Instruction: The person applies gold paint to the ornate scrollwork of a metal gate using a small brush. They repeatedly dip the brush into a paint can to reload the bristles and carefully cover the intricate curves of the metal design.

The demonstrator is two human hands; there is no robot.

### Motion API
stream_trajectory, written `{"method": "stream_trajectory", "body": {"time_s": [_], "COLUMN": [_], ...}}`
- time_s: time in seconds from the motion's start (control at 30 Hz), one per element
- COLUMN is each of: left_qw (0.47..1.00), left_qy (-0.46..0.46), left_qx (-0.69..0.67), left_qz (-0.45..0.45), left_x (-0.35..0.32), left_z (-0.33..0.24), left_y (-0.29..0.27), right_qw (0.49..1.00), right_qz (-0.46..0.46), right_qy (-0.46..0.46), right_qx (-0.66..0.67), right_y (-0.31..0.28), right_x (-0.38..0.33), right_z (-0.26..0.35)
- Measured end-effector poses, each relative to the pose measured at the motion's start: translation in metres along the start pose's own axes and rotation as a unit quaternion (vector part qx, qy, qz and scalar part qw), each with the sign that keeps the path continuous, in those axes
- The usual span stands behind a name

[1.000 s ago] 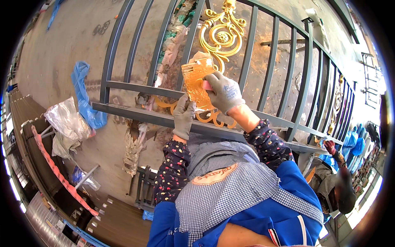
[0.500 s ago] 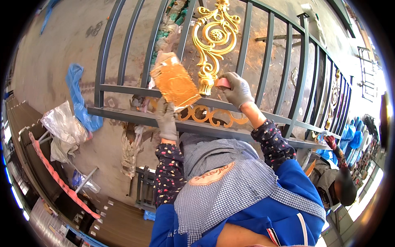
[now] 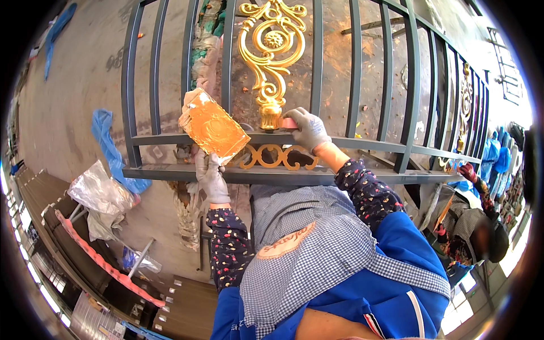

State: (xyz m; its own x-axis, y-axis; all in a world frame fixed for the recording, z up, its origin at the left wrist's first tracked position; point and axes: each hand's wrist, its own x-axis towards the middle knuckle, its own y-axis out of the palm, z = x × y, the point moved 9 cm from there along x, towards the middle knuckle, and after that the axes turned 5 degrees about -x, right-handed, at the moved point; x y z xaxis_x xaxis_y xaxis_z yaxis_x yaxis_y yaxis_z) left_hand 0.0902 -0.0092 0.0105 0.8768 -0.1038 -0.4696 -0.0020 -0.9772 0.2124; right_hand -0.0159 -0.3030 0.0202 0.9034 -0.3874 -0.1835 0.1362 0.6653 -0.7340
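My left hand (image 3: 212, 177), in a grey glove, grips the lower edge of a flat board (image 3: 214, 126) smeared with golden-orange paint. Pinched in my gloved right hand (image 3: 309, 130) is a small pink sponge (image 3: 289, 123). The sponge is at the right side of the base of a gold scroll ornament (image 3: 270, 107), and seems to touch it. That ornament stands upright between the bars of a dark grey metal railing (image 3: 340, 141). Below it, between the two lower rails, runs a row of gold-brown scrollwork (image 3: 271, 157).
At the right, another person (image 3: 467, 226) works at the same railing, one gloved hand (image 3: 468, 172) by its lower rail. Blue plastic (image 3: 105, 144) and a clear plastic bag (image 3: 102, 190) lie at the left. Near them is a rack bar wrapped in pink (image 3: 107, 263).
My right hand has brought the sponge to the ornament's base. The paint-smeared board has shifted left and slightly down with my left hand. The whole view has shifted a little.
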Motion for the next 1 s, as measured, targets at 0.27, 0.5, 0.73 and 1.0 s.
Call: {"method": "stream_trajectory", "body": {"time_s": [0.27,0.5,0.73,1.0], "left_qw": [1.000,1.000,1.000,1.000], "left_qy": [-0.011,0.000,0.009,0.022], "left_qx": [0.016,0.016,0.018,-0.012], "left_qz": [0.013,-0.001,-0.004,0.009], "left_x": [0.003,0.003,0.004,0.002], "left_z": [0.006,0.005,0.004,0.009], "left_y": [0.010,0.005,-0.002,-0.013], "right_qw": [0.998,0.999,0.996,0.981], "right_qz": [0.041,0.036,0.022,0.040], "right_qy": [0.016,-0.036,-0.051,-0.159], "right_qx": [-0.040,-0.008,-0.067,-0.105], "right_y": [0.021,0.011,0.000,0.024], "right_x": [0.002,0.002,0.007,0.025], "right_z": [-0.017,0.007,0.005,0.059]}}
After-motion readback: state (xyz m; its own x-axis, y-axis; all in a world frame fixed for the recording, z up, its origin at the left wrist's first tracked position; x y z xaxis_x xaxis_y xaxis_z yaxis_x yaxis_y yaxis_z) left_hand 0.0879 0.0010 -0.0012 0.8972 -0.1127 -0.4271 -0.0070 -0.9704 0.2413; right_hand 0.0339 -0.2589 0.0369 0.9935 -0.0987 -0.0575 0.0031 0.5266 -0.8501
